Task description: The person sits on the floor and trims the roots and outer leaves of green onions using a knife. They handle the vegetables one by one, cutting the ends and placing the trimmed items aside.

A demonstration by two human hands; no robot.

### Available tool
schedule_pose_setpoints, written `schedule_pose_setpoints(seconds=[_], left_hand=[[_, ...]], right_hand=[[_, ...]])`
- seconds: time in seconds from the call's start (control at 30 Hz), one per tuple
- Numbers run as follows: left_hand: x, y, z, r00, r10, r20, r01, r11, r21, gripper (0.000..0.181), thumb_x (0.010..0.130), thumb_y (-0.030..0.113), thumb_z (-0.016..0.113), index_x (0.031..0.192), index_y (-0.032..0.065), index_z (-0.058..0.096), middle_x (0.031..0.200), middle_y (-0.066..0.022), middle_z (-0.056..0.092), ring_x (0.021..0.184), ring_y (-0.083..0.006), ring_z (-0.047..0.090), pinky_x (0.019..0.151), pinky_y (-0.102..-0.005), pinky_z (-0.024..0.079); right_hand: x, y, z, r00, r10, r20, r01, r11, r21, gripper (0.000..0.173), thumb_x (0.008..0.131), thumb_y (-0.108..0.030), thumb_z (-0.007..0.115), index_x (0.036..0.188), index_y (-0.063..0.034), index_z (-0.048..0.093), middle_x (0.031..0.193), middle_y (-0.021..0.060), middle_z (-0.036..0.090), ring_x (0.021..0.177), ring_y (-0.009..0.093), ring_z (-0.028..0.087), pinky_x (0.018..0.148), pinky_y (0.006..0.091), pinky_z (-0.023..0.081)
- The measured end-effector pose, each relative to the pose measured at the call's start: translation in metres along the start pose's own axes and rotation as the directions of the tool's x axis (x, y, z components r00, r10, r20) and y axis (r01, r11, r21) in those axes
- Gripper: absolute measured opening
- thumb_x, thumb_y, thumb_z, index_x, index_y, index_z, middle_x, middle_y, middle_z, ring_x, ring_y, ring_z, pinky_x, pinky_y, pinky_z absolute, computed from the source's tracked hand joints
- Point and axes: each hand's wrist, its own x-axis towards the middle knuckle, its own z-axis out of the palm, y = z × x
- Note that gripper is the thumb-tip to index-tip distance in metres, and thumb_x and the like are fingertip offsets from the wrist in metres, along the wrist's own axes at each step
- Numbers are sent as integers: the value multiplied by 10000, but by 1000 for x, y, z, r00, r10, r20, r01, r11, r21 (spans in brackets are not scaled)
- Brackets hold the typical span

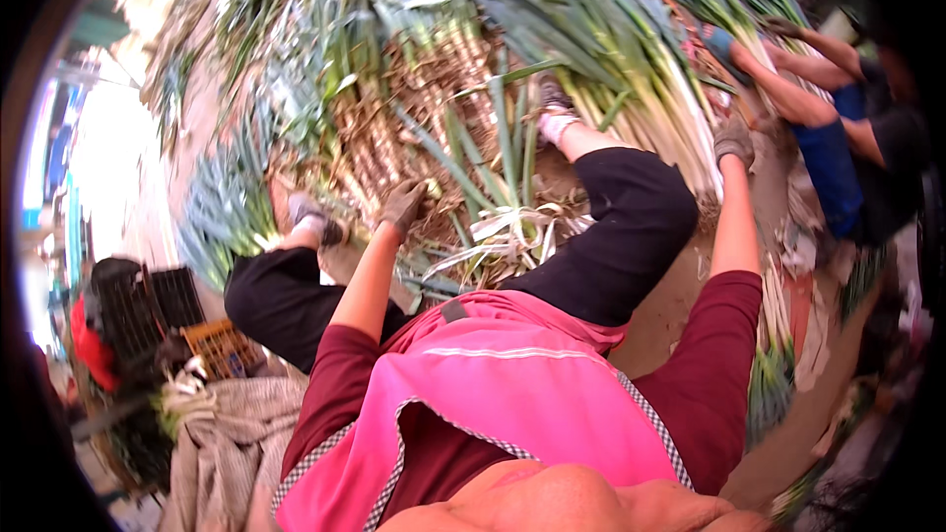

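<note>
My left hand (405,208), in a dirty work glove, is low at the root end of a heap of soil-covered long green onions (377,155). Blur hides whether its fingers hold anything. My gloved right hand (734,142) is at the right edge of a pile of cleaner, pale-stemmed green onions (643,118), its fingers curled at the white stem (695,103) of the outermost one. Between my legs lies a mound of stripped leaves and peelings (517,233), with several green leaves standing up from it.
Another person's arms (783,81) reach over green onions at the right. A bundle of green onions (222,199) lies beyond my left foot (314,218). Dark crates (122,303), an orange crate (220,347) and a coarse cloth (222,443) are at the left. More green onions (772,355) lie behind my right arm.
</note>
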Motion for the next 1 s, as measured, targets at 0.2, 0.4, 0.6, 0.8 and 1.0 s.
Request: schedule_pose_setpoints(seconds=[0.2,0.4,0.6,0.8,1.0], left_hand=[[14,-47,4,975,-210,78,221,847,-483,175,874,206,505,942,63,430,637,-23,436,445,-105,374,380,-239,306],[17,-68,-31,955,-76,-288,30,986,-162,295,850,265,545,1041,45,502,777,-52,567,551,-165,564,443,-281,436],[40,-84,-81,783,307,-541,89,805,586,530,753,348,620,1191,90,467,1244,-139,436,1187,-252,366,998,-352,273],[35,-77,-50,929,-91,-359,285,795,535,804,713,600,529,1333,143,299,1406,-112,215,1331,-247,-14,1058,-407,115],[37,-73,-49,943,-105,-316,283,752,595,839,712,594,525,1348,116,255,1373,-98,300,1320,-306,-53,1060,-410,82]], right_hand=[[-41,-239,16,784,-620,30,492,651,578,402,751,-257,610,1093,-60,537,1014,171,591,895,289,577,762,337,445],[-267,-354,126,390,-580,715,651,723,231,272,784,-236,526,992,-63,555,863,189,598,842,277,603,683,392,496],[-381,-382,113,-208,-426,880,806,435,401,575,771,-556,442,1054,-83,604,1040,138,595,955,290,567,815,418,442],[-237,-421,191,639,-500,585,125,817,563,420,752,-385,556,1037,-78,583,1030,181,579,996,316,535,852,368,410],[-194,-475,210,593,-237,769,-159,902,401,730,717,-428,633,1280,-62,348,1338,176,320,1201,325,365,979,424,319]])
